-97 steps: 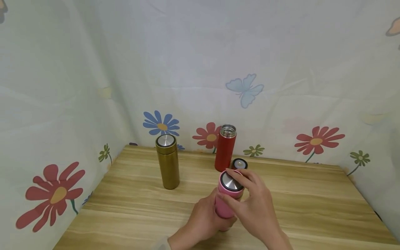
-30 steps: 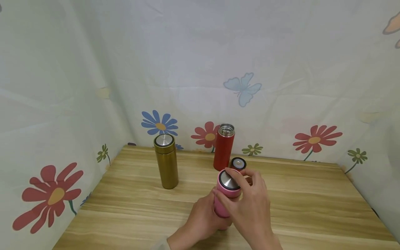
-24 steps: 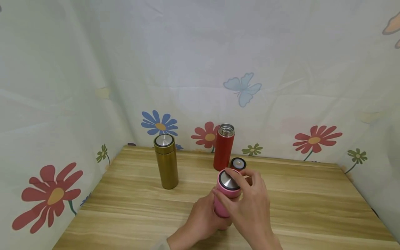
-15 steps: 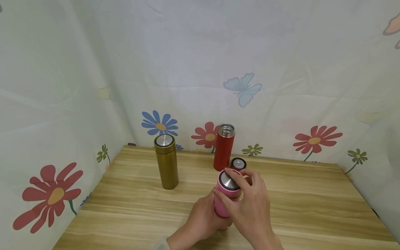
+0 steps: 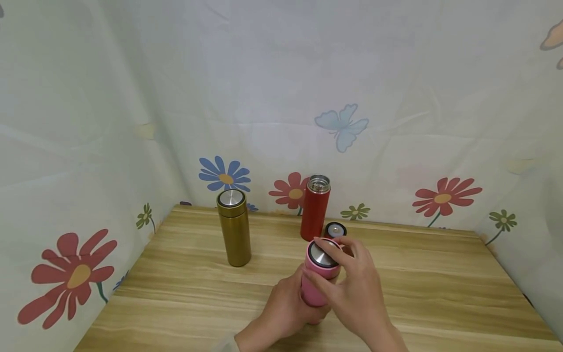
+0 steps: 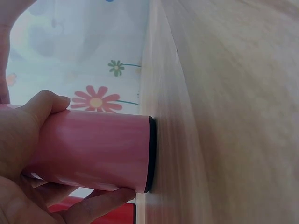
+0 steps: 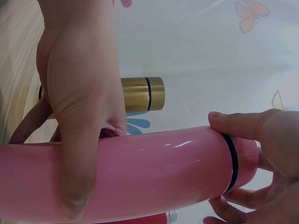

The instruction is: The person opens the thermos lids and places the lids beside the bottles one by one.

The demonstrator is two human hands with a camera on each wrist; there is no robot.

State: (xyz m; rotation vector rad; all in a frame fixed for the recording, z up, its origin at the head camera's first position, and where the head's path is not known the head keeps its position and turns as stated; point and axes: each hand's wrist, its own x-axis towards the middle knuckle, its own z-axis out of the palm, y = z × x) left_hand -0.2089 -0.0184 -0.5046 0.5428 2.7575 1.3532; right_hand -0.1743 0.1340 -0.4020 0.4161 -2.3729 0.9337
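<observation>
Gripping a glossy pink cylindrical bottle (image 5: 313,292)
My left hand (image 5: 283,307) holds its body (image 6: 93,149), my right hand (image 5: 358,288) its silver-topped lid (image 5: 321,256); it stands well forward of the wood-grain surface's (image 5: 184,298) back edge.

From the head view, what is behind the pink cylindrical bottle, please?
An open red cylindrical bottle and a round black-rimmed lid, whose lower part the pink bottle and right hand cover.

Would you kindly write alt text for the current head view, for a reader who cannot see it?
A person's left hand holds a pink bottle while the right hand grips its shiny lid. Beyond them on a wooden table stand a lidded gold bottle, at left, and an open red bottle with a loose lid beside it, before a floral backdrop.
</observation>
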